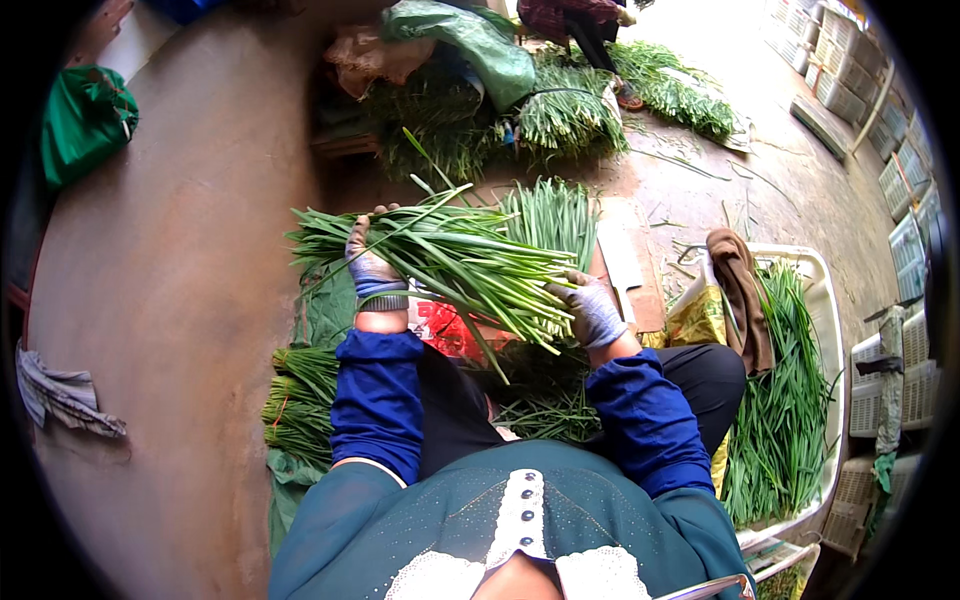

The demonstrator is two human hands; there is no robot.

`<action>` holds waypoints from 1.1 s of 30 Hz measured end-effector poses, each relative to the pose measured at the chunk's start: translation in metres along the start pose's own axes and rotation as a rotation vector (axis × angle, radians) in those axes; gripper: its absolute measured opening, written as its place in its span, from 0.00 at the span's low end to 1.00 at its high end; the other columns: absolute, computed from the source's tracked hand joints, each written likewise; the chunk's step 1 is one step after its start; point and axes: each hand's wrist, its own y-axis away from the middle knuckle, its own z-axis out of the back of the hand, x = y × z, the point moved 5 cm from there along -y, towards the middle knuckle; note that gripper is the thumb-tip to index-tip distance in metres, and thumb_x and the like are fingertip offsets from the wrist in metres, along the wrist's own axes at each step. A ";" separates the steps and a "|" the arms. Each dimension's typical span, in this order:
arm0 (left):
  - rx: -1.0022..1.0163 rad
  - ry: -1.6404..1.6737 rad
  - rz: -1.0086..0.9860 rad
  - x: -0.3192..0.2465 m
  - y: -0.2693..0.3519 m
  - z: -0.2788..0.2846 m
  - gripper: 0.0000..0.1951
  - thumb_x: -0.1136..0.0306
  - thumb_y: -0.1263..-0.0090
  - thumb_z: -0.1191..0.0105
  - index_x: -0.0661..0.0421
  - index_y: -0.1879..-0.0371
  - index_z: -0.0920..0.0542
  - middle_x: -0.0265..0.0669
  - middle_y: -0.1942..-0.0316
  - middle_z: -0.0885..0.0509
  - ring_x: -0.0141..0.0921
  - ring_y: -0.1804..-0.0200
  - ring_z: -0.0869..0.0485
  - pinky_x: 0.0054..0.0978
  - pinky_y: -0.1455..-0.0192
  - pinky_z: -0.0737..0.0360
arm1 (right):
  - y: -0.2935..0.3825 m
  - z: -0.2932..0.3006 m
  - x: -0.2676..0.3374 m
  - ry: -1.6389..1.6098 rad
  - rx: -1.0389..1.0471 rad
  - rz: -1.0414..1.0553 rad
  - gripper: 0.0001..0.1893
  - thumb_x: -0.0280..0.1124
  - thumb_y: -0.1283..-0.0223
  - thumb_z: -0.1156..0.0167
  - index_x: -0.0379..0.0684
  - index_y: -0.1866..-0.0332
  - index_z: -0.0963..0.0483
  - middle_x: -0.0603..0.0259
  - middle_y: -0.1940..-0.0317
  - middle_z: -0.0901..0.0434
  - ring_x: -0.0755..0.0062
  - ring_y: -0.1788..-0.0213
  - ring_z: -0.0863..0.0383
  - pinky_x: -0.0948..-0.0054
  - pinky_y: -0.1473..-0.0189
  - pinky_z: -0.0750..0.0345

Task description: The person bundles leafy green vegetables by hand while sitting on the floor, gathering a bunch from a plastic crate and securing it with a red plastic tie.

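Note:
A loose bunch of garlic chives lies across both gloved hands in front of me, leaves to the left and pale stem ends to the right. My left hand holds the leafy part, its thumb in front and its fingers mostly hidden behind. At the stem ends, my right hand has its thumb and fingers on the outermost stalks. Beyond the bunch lies another pile of chives. A cleaver with a broad blade rests on a board just past my right hand.
Tied chive bundles sit by my left arm on green sheeting. Red plastic strips lie below the bunch. At right, a white tub holds chives, with a brown cloth over its edge. A person is beyond large chive bundles.

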 end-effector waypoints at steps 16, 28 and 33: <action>-0.129 0.024 -0.133 -0.030 -0.006 0.026 0.12 0.60 0.31 0.47 0.56 0.62 0.20 0.47 0.58 0.14 0.47 0.56 0.17 0.51 0.46 0.20 | 0.044 0.010 0.043 -0.108 0.052 -0.224 0.11 0.27 0.42 0.40 0.36 0.55 0.21 0.53 0.64 0.15 0.61 0.63 0.15 0.66 0.55 0.20; -0.319 0.065 -0.238 -0.016 0.008 0.007 0.08 0.63 0.31 0.46 0.53 0.60 0.22 0.37 0.61 0.16 0.40 0.58 0.18 0.47 0.48 0.20 | -0.005 -0.029 0.120 0.278 -0.132 0.010 0.16 0.35 0.44 0.34 0.37 0.54 0.22 0.48 0.66 0.19 0.49 0.62 0.18 0.58 0.59 0.23; -0.228 0.131 -0.286 -0.021 0.020 -0.010 0.08 0.64 0.33 0.43 0.55 0.62 0.20 0.37 0.62 0.16 0.39 0.57 0.17 0.44 0.48 0.19 | 0.017 -0.026 0.147 0.323 -0.097 0.214 0.09 0.34 0.42 0.35 0.41 0.66 0.24 0.50 0.77 0.23 0.48 0.73 0.21 0.54 0.69 0.26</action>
